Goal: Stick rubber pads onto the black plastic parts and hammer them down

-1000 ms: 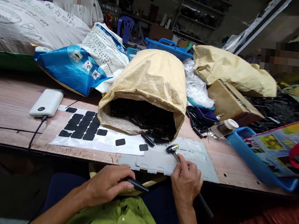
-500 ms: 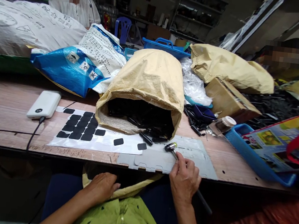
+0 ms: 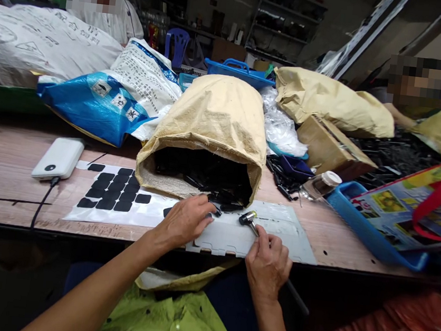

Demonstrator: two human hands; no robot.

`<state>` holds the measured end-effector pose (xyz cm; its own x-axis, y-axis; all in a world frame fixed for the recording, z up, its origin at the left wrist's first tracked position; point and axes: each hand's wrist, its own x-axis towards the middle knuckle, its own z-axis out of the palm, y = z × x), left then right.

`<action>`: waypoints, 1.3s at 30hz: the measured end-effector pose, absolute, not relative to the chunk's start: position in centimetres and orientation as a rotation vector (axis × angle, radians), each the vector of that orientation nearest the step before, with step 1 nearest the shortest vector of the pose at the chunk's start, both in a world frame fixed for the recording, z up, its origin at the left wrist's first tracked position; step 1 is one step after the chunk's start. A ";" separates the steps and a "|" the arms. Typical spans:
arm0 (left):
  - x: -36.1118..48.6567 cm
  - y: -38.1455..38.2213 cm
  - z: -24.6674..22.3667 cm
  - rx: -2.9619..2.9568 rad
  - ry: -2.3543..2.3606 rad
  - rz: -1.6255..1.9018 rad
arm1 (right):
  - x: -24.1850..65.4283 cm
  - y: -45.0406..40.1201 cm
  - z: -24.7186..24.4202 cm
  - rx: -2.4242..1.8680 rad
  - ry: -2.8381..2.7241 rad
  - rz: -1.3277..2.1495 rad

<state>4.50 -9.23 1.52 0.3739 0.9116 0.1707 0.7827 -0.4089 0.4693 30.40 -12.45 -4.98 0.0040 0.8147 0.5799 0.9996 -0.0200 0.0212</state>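
Note:
My left hand (image 3: 185,219) is at the mouth of the tan sack (image 3: 214,111), thumb and fingertips closed about a slim black stick-like piece (image 3: 217,212). Only the end of that piece shows past the fingers. In my right hand (image 3: 268,264) is a small hammer (image 3: 247,219), its head over the grey sheet (image 3: 277,230) and its handle running back under the palm. Many black pieces (image 3: 204,171) fill the sack's opening. Left of it lies a white sheet (image 3: 75,211) with rows of black rounded stickers (image 3: 112,190), partly covered by my left forearm and hand.
A white power bank (image 3: 60,158) with a cable lies at left. To the right are a glass jar (image 3: 322,185), a wooden box (image 3: 332,144) and a blue tray (image 3: 379,242) holding a printed bag. Filled sacks (image 3: 100,104) line the back. Two people sit beyond the table.
My left hand has risen from the lap to the sack's mouth and closed about a black piece there. My right hand still holds the hammer in nearly the same place. The view has shifted slightly.

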 end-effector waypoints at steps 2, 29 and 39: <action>4.6 -7.7 0.7 2.428 1.565 0.563 | 30.4 -12.4 -4.9 -1.886 -1.868 -0.633; -0.7 -10.0 -3.4 1.992 1.496 0.842 | 25.7 -15.1 -1.7 -1.517 -1.860 0.558; -0.7 -10.0 -3.6 2.016 1.471 0.871 | 21.5 -15.9 -1.2 -1.361 -2.064 0.274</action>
<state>-0.69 -9.96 -3.57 0.2143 0.9547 0.2062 0.6401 -0.2968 0.7087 21.51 -15.87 -1.15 -0.2562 0.8813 0.3970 0.7473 0.4411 -0.4969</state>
